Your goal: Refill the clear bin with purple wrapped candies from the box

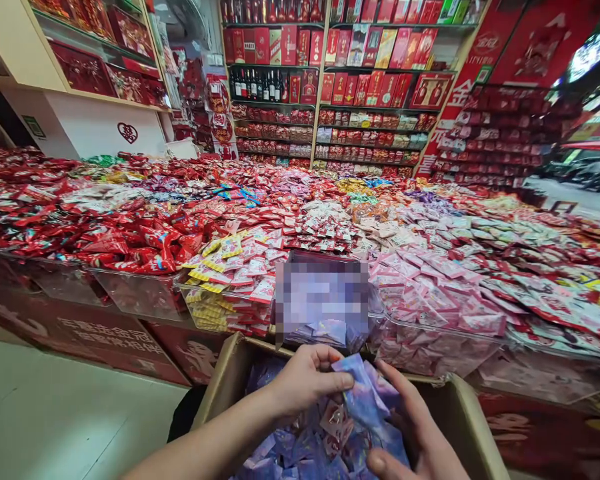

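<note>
My left hand pinches the upper edge of some small purple-blue candy packets between thumb and fingers. On the right, my right hand curves around the side of the same bunch, its thumb low and its fingers behind. Both hands are above a cardboard box filled with loose purple packets. A few red-and-clear packets lie among them. Just beyond the box stands a clear plastic bin with purple packets low inside it; part of this bin is blurred out.
Left of that bin is one with yellow and red-white packets; pink packets fill the one on the right. Heaps of red packets spread across the counter. Shelves with boxes and bottles stand behind. Tiled floor shows at lower left.
</note>
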Demonstrator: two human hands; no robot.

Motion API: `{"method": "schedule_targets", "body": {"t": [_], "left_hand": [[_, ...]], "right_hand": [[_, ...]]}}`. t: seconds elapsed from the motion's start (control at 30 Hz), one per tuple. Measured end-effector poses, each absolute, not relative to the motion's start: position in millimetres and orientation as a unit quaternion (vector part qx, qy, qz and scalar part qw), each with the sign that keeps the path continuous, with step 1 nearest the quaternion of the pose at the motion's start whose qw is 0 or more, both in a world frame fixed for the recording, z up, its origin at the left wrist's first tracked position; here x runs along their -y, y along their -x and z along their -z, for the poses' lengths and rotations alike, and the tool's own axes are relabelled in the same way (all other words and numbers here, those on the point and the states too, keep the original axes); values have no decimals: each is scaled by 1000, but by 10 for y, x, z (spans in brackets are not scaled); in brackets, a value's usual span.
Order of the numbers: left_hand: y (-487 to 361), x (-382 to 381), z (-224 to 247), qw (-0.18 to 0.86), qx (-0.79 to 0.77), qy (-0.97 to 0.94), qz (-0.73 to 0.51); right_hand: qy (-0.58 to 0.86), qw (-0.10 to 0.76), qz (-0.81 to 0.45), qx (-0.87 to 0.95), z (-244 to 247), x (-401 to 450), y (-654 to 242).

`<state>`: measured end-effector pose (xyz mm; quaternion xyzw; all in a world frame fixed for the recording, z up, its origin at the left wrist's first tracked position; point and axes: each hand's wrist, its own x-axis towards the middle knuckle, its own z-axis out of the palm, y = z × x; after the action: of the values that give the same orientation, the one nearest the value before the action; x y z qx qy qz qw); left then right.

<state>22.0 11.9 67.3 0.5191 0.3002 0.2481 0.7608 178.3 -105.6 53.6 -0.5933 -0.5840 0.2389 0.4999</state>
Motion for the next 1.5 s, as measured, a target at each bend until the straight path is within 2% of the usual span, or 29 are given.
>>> {"method": "schedule_targets", "body": {"t": [0.13, 0.27, 0.4, 0.53, 0.7, 1.0, 1.17, 1.33, 1.43, 1.5], "left_hand": [[-228, -155, -752, 780, -283, -451, -329], [-244, -101, -745, 830, -225, -373, -348], [-259, -65, -690, 862, -213, -323, -326], [-239, -80, -635, 860, -253, -262, -358], [-208, -49, -606, 853, -279, -245, -366], [-141, 0, -612, 893, -247, -231, -296], [-184, -5, -561, 908, -232, -184, -297], [-186, -56, -549, 923, -240, -125, -273], [-167, -90, -567, 930, -254, -126, -235], [-158, -95, -582, 934, -240, -156, -215]], "right_hand": [[566, 544, -338, 520, -511, 715, -1549], [544, 590, -403, 440, -572, 587, -1505], [551, 589, -440, 395, -555, 533, -1508], [553, 594, -474, 342, -502, 521, -1512], [545, 641, -452, 296, -495, 570, -1485], [538, 636, -424, 354, -507, 598, -1273], [552, 630, -357, 412, -454, 595, -1366], [514, 714, -350, 322, -437, 591, -1432], [512, 756, -259, 315, -445, 610, -1494], [520, 727, -191, 405, -454, 631, -1535]]}}
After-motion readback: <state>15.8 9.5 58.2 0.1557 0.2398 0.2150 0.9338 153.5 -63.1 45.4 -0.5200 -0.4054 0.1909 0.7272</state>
